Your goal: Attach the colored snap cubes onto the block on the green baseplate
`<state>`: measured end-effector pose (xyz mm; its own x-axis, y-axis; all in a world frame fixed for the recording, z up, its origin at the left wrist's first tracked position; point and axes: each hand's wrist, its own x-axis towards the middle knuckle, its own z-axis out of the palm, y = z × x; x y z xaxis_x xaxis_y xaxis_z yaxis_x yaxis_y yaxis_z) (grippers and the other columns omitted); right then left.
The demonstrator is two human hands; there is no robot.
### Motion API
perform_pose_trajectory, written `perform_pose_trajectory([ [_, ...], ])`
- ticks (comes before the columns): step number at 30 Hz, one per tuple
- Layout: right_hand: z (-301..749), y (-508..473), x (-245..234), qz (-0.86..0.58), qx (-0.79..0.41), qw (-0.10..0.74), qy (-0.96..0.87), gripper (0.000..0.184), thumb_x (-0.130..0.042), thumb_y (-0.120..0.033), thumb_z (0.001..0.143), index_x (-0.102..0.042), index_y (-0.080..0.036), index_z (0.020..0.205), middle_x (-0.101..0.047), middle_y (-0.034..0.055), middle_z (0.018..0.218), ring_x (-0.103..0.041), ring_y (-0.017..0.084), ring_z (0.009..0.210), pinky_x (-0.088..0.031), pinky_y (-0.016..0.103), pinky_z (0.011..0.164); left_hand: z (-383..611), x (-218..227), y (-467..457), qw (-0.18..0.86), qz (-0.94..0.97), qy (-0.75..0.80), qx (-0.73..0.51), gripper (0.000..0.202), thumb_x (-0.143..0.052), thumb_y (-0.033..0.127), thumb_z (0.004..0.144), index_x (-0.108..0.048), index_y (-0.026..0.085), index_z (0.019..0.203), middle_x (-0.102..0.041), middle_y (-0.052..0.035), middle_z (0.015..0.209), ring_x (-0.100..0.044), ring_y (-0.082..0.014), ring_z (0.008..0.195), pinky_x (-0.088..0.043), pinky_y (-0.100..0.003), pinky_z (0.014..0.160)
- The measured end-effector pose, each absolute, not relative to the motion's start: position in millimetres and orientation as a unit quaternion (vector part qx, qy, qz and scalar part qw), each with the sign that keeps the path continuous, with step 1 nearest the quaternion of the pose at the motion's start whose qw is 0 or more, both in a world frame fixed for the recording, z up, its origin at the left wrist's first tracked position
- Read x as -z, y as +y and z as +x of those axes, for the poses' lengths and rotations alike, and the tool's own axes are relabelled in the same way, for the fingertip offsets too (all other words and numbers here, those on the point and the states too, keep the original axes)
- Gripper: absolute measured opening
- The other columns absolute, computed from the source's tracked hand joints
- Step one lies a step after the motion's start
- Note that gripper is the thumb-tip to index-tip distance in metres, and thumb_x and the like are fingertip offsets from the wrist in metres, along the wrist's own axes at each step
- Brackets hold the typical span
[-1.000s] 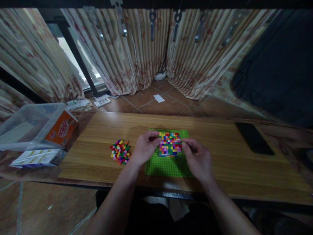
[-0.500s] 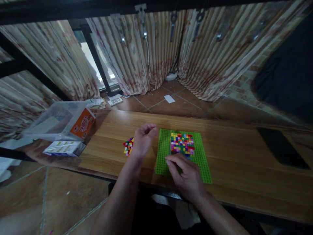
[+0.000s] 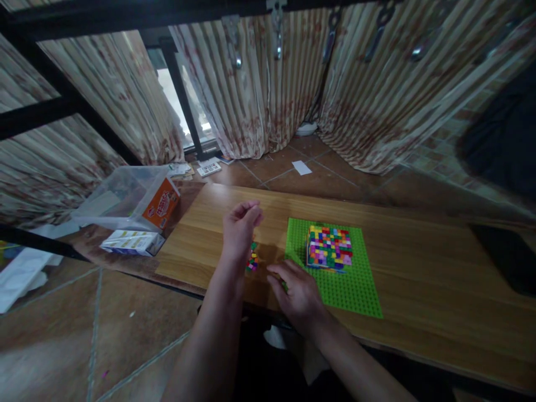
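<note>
In the head view, loose bricks lay just left of the narrowly parted right hand; the left hand was pinched beyond them, contents unclear. The brick block stood rightward on the green baseplate.

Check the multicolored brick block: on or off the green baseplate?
On. The brick block sits inside the outline of the green baseplate, green showing around it.

On the left, the clear plastic bin bears an orange label with large white Chinese characters, too blurred to read with certainty; farther off, a white booklet on the floor carries dark print, likewise illegible
</note>
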<state>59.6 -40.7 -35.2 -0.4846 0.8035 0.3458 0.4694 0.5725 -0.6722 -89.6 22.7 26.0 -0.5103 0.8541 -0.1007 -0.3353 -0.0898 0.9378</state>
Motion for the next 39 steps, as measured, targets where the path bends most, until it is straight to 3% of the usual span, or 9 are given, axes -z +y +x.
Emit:
perform_pose_trajectory([
  [5, 40, -42, 39, -0.414, -0.208, 0.308, -0.831, 0.017, -0.058, -0.031, 0.091, -0.065, -0.019, 0.101, -0.068, 0.0059, 0.090, -0.063, 0.023, 0.087, -0.050, 0.035, 0.078, -90, -27, 20, 0.434, 0.249, 0.513, -0.697, 0.021, -0.075, 0.026, 0.060, -0.069, 0.016, 0.078, -0.063, 0.0012, 0.068, -0.057, -0.0076, 0.062, -0.045, -0.021, 0.066],
  [12, 18, -41, 44, -0.468, -0.106, 0.278, -0.832, 0.020, -0.069, -0.040, 0.084, -0.062, -0.022, 0.084, -0.065, 0.0049, 0.080, -0.059, 0.024, 0.078, -0.045, 0.036, 0.072, -93, -25, 18, 0.440, 0.246, 0.499, -0.705, 0.021, -0.076, 0.026, 0.061, -0.069, 0.016, 0.078, -0.064, 0.0015, 0.068, -0.058, -0.0077, 0.064, -0.047, -0.022, 0.069],
  [26, 19, -41, 45, -0.455, -0.128, 0.284, -0.834, 0.012, -0.056, -0.023, 0.090, -0.062, -0.021, 0.080, -0.062, 0.0055, 0.082, -0.057, 0.022, 0.083, -0.045, 0.034, 0.076, -97, -25, 17, 0.446, 0.239, 0.504, -0.700, 0.025, -0.080, 0.029, 0.057, -0.069, 0.016, 0.076, -0.064, 0.0010, 0.068, -0.058, -0.0082, 0.063, -0.046, -0.022, 0.067],
  [35, 45, -44, 13, -0.413, -0.230, 0.415, -0.777, 0.009, -0.056, -0.020, 0.090, -0.059, -0.021, 0.081, -0.062, 0.0022, 0.079, -0.059, 0.017, 0.078, -0.046, 0.029, 0.071, -93, -24, 19, 0.464, 0.253, 0.517, -0.673, 0.028, -0.082, 0.027, 0.055, -0.070, 0.015, 0.076, -0.064, 0.0012, 0.068, -0.057, -0.0079, 0.062, -0.045, -0.021, 0.064],
  [39, 82, -33, -9, -0.457, -0.233, 0.465, -0.722, 0.010, -0.058, -0.023, 0.089, -0.061, -0.022, 0.079, -0.064, 0.0005, 0.080, -0.059, 0.015, 0.075, -0.047, 0.028, 0.070, -89, -22, 19, 0.465, 0.280, 0.529, -0.652, 0.026, -0.082, 0.027, 0.056, -0.071, 0.015, 0.076, -0.064, 0.0009, 0.068, -0.056, -0.0090, 0.062, -0.046, -0.022, 0.065],
])
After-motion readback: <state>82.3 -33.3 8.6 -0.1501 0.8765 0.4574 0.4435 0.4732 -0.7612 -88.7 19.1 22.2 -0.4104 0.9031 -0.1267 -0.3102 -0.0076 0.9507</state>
